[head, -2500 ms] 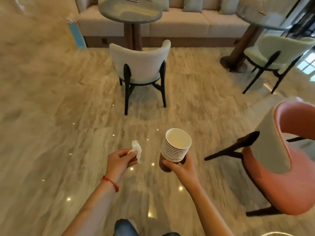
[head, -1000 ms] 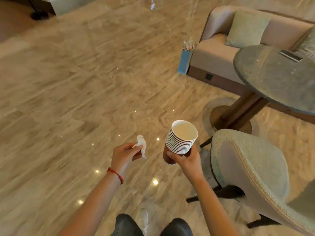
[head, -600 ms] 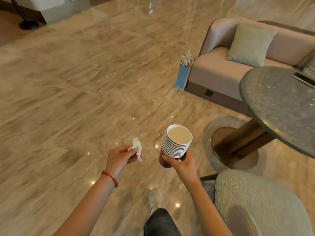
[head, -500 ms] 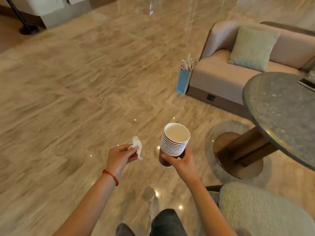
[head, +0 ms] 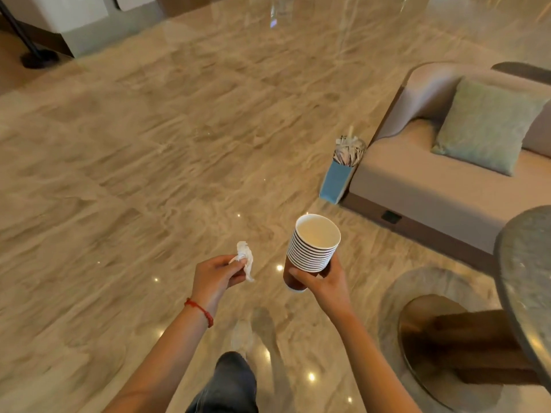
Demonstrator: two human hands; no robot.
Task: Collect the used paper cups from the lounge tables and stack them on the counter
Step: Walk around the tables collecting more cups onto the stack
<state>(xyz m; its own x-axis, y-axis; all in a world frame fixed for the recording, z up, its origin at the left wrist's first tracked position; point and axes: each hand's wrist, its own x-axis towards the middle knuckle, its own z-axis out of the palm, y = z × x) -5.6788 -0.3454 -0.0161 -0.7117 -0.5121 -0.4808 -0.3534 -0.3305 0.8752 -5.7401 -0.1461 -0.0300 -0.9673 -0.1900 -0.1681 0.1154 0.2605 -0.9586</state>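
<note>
— Head view: right hand [head: 326,283] closed around a stack of nested paper cups [head: 313,248], fingers [head: 301,277] wrapped across the brown lowest cup, thumb on the far side against the white rims.

— Upright or tilted?

— Tilted, open mouth leaning up and away from the fingertips. Pale and empty inside the top cup. Roughly ten rolled rims showing above the fingers, brown wall of the bottom cup showing below them.

— And the left hand [head: 216,277]?

— Pinched shut on a crumpled white tissue [head: 246,259], thumb and forefinger meeting on its lower part, most of the wad sticking up past the fingertips. Red string bracelet [head: 199,310] at the wrist.

— Touching the cups?

— No, apart; tissue just left of the stack, bare gap between.

— Beyond the fingers?

— Glossy beige marble floor [head: 149,174] under both hands, small light spots reflected near them. Further out past the right fingertips, a blue paper bag [head: 337,181] with silvery wrapped contents poking out, standing against the end of a beige sofa [head: 423,177]. Green cushion [head: 489,126] on the sofa seat. Right of the right hand, edge of a round grey stone table [head: 527,263] on a brass-coloured base [head: 432,347]. Below the wrists, dark trouser leg [head: 232,383] and a blurred shoe.
</note>
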